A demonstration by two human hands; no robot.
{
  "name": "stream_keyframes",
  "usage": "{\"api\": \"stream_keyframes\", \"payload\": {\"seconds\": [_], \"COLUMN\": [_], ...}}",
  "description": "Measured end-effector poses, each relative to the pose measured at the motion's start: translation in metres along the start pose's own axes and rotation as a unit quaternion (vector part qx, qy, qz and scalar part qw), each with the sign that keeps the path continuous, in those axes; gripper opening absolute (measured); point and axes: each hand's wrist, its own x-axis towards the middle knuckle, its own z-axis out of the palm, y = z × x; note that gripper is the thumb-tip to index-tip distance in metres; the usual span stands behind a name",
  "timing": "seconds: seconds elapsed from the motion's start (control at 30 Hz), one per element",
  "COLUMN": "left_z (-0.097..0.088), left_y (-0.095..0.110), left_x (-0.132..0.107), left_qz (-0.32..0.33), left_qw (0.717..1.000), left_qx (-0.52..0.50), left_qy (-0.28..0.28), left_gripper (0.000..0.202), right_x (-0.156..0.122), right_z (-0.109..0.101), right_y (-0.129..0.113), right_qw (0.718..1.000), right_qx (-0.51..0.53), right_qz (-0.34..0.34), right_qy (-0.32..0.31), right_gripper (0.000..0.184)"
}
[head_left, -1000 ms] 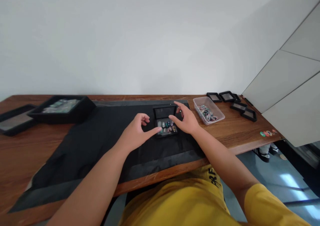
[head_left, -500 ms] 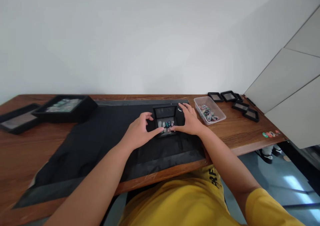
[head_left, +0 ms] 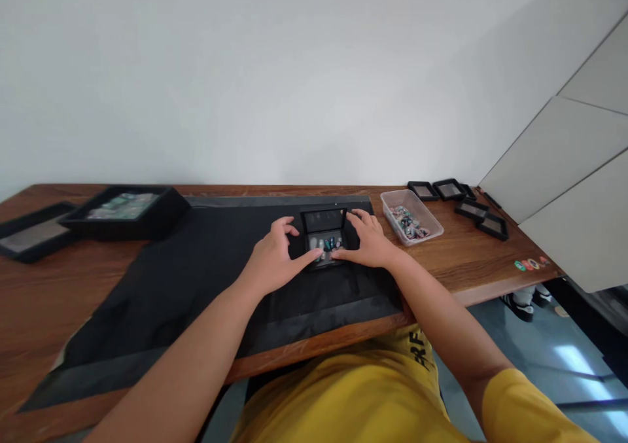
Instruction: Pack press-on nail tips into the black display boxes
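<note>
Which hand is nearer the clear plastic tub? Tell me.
Right. The right hand is left of the clear plastic tub, at the right side of the open black case; the left hand is farther left, at the case's left side.

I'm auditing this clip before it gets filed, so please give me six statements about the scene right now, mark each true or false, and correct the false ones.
1. The small black case stands open on the black mat. True.
2. The left hand and right hand are on opposite sides of the case. True.
3. Both hands are clenched into fists. False: both are opened out.
4. The clear plastic tub stands to the right of the case. True.
5. That tub is empty. False: small colourful pieces lie in it.
6. The person's shirt is blue. False: the shirt is yellow.
</note>
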Motion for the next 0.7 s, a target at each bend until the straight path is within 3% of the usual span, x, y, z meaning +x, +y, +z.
{"api": "stream_keyframes", "payload": {"seconds": [0.33, 0.7], "left_z": [0.014, 0.021], "left_y": [0.02, 0.023], "left_x": [-0.011, -0.01], "left_qz": [-0.004, 0.006], "left_qw": [0.996, 0.994], "left_qx": [0.065, 0.078], "left_qy": [0.062, 0.074], "left_gripper": [0.108, 0.095], "right_x": [0.002, -0.001], "right_z": [0.006, 0.0], "right_y": [0.002, 0.001], "right_qw": [1.0, 0.998], "right_qx": [-0.004, 0.017], "right_qz": [-0.014, -0.055], "right_qy": [0.004, -0.033], "right_gripper": [0.103, 0.099]}}
